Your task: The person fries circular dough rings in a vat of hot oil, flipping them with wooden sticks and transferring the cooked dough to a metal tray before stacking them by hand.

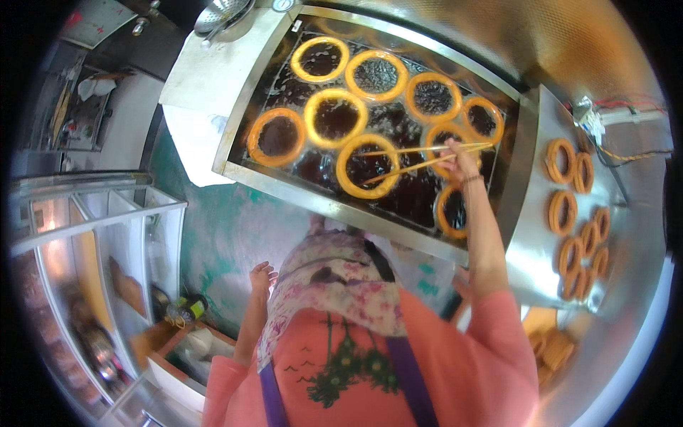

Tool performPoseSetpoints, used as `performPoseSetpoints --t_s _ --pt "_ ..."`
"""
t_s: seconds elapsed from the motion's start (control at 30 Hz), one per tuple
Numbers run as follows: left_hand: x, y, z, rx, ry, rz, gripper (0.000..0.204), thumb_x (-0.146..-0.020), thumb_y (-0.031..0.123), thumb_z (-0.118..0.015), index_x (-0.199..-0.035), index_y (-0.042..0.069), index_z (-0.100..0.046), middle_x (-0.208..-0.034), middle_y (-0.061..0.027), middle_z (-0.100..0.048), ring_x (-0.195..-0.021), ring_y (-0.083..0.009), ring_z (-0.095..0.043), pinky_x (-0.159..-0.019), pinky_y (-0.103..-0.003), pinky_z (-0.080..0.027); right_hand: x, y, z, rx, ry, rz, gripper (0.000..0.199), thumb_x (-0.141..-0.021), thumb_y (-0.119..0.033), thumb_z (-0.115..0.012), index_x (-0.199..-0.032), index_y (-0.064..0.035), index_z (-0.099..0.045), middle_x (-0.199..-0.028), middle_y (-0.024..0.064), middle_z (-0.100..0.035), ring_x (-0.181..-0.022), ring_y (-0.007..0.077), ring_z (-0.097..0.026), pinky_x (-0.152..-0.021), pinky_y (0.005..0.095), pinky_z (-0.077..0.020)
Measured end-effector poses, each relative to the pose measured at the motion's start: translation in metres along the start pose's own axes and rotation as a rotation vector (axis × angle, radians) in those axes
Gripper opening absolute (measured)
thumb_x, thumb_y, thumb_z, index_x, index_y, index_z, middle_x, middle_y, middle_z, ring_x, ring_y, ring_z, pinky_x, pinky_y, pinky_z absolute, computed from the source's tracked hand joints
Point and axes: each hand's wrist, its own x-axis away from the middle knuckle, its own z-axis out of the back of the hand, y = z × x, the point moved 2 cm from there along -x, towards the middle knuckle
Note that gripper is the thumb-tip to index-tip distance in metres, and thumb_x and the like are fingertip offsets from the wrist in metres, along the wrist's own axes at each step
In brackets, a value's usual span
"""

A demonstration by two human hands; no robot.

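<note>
My right hand (462,161) is closed around a pair of long wooden chopsticks (420,150) above a wide fryer (299,197) of dark oil. The chopsticks point left, and their tips reach inside a golden dough ring (343,171) floating near the fryer's front edge. Several more rings float around it, among them a pale yellow ring (310,119) and a browner ring (255,140) at the left. Part of one ring is hidden behind my right hand. My left hand (263,275) hangs beside my apron, fingers loosely apart, with nothing visible in it.
Browned rings (554,213) lie on a metal counter (530,235) right of the fryer. A white worktop (206,78) with a metal strainer (219,13) adjoins its left. Cables (626,154) hang at the right wall. White shelving (128,222) stands at the lower left.
</note>
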Motion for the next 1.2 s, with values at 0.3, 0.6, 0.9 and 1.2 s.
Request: performPoseSetpoints --t_s 0.3,0.6,0.9,1.2 --pt "0.019 -0.043 0.005 0.105 0.063 -0.024 0.033 -0.078 0.0 -0.052 -0.111 -0.001 -0.049 -0.085 -0.0129 -0.058 -0.062 -0.022 -0.06 -0.05 -0.03 -0.05 -0.018 -0.065 0.018 0.022 -0.009 -0.011 0.024 -0.087 -0.027 -0.056 -0.092 -0.004 -0.056 -0.057 0.0001 -0.049 -0.049 0.0114 -0.056 -0.052 0.0261 -0.0559" --pt "0.013 -0.018 -0.037 0.066 -0.061 -0.017 0.039 -0.075 0.001 -0.053 -0.113 -0.003 -0.048 -0.085 -0.0126 -0.058 -0.059 -0.0198 -0.059 -0.046 -0.027 -0.045 0.012 -0.149 0.082 0.165 0.153 0.19 0.024 -0.081 -0.02 -0.065 -0.093 -0.001 -0.057 -0.079 0.0078 -0.062 -0.064 0.0157 -0.063 -0.049 0.0314 -0.0575" --pt "-0.019 0.011 -0.036 0.062 -0.083 0.02 0.038 -0.076 0.0 -0.052 -0.114 -0.004 -0.048 -0.082 -0.0123 -0.059 -0.057 -0.0187 -0.057 -0.046 -0.026 -0.044 0.128 -0.18 0.025 0.503 0.312 0.677 0.027 -0.084 -0.023 -0.06 -0.092 0.0023 -0.055 -0.076 0.013 -0.061 -0.062 0.0175 -0.063 -0.049 0.0249 -0.0528" --pt "-0.076 0.038 -0.034 -0.005 -0.222 -0.043 0.038 -0.076 0.003 -0.054 -0.114 -0.003 -0.05 -0.085 -0.0137 -0.06 -0.063 -0.0208 -0.059 -0.05 -0.029 -0.049 0.178 -0.07 -0.116 0.393 0.205 0.659 0.016 -0.087 -0.014 -0.056 -0.087 0.0019 -0.059 -0.075 0.0126 -0.063 -0.066 0.0175 -0.064 -0.054 0.0265 -0.054"
